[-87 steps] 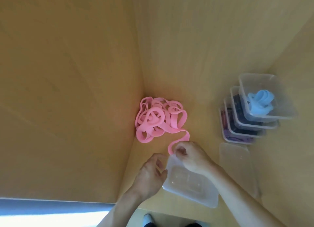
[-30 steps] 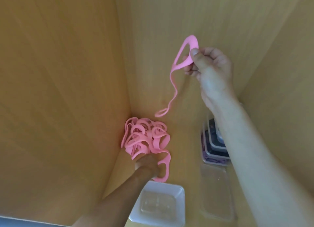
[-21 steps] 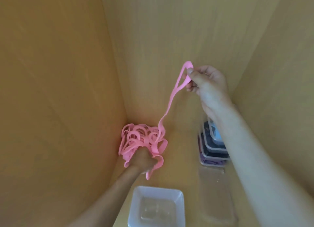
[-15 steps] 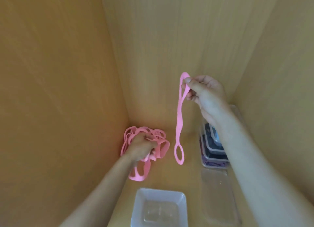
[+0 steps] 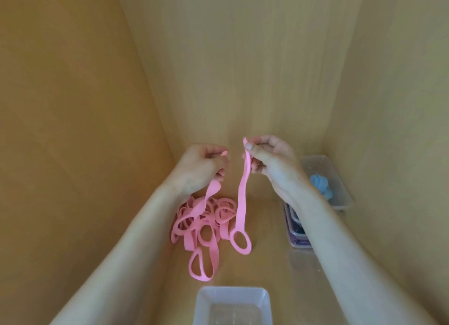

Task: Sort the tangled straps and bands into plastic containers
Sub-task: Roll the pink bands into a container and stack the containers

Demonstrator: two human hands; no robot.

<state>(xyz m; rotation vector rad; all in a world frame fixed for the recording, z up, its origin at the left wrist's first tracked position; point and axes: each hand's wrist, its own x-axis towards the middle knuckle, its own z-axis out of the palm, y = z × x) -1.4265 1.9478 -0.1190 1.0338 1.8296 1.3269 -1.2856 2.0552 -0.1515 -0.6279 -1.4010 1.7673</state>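
A pile of tangled pink bands point(image 5: 206, 217) lies on the wooden floor in the left corner. My right hand point(image 5: 269, 161) pinches the top of one long pink band point(image 5: 241, 203), which hangs down with its loop resting on the floor. My left hand point(image 5: 201, 166) holds another pink band point(image 5: 209, 198) that runs down into the pile. Both hands are raised, close together, above the pile. An empty clear plastic container point(image 5: 233, 302) sits at the near edge.
At the right stands a stack of clear containers point(image 5: 297, 232); the top one point(image 5: 335, 178) holds a blue band point(image 5: 320, 186), the lower ones dark and purple ones. A flat clear lid point(image 5: 303, 264) lies in front of them. Wooden walls close in left, back and right.
My left hand rose from the pile holding a band and came up beside my right hand. My right hand lowered, so its band's lower loop now rests on the floor.
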